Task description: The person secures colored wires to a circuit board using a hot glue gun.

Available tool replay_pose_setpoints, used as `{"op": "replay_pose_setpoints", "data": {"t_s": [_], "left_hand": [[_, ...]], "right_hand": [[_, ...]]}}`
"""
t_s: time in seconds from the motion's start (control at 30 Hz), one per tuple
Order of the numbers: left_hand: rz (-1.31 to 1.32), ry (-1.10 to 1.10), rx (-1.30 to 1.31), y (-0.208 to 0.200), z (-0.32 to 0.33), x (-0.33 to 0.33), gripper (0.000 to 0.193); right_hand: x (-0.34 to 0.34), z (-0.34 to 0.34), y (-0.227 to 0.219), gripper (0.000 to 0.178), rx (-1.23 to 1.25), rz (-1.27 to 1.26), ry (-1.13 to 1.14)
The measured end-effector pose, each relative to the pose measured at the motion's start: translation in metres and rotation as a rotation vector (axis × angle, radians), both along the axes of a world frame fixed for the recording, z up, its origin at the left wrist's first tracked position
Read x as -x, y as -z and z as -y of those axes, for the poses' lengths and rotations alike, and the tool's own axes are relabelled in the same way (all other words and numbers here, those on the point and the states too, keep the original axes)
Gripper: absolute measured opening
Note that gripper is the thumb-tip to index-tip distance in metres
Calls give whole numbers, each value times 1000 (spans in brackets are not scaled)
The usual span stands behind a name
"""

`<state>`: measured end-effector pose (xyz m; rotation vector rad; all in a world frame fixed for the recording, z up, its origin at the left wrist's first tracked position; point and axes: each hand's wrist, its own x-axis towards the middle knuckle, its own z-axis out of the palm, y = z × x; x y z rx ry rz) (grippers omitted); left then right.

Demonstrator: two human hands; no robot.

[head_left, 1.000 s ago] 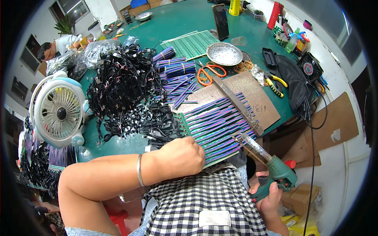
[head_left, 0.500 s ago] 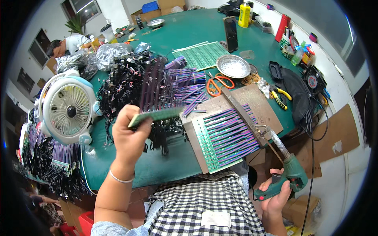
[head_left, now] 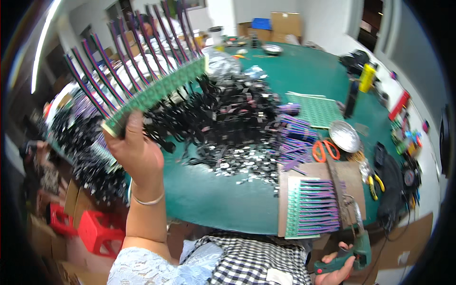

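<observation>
My left hand [head_left: 137,154] is raised at the left, its fingers and thumb pinching one end of a green circuit board strip [head_left: 166,88]. A row of purple-and-black ribbon wires fans upward from that strip. Low at the right, my right hand [head_left: 339,271] is wrapped round the handle of a green soldering gun [head_left: 363,251]. The gun's tip end lies beside a metal bar [head_left: 336,183] on a brown board [head_left: 357,190]. Under this bar lies another green circuit board [head_left: 293,209] with parallel purple wires, untouched by my left hand.
A large heap of black cables [head_left: 228,114] covers the table's middle left. Purple wire bundles [head_left: 297,137], orange-handled scissors [head_left: 325,151] and a metal dish [head_left: 344,136] lie behind the brown board. Yellow-handled pliers [head_left: 376,186] rest at the right. A red stool [head_left: 102,232] stands at lower left.
My left hand has swung left with the circuit board strip, which now faces me with its wires upward. The view has turned left. My right hand still grips the soldering gun.
</observation>
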<state>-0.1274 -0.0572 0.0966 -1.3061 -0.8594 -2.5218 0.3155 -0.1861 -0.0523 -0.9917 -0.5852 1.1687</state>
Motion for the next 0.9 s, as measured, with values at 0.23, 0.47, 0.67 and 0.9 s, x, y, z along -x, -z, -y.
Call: {"op": "replay_pose_setpoints", "data": {"t_s": [0.23,0.47,0.67,0.9], "left_hand": [[-330,-784,72,-37,96,136,11],[-1064,-1644,855,27,147,243,23],[-1011,-1226,1760,58,123,231,29],[-956,-884,1469,13,113,160,33]], "right_hand": [[12,-26,-19,60,126,76,74],[21,-33,-16,64,174,66,78],[13,-22,-14,52,67,-67,41],[28,-34,-11,50,-7,-69,224]]}}
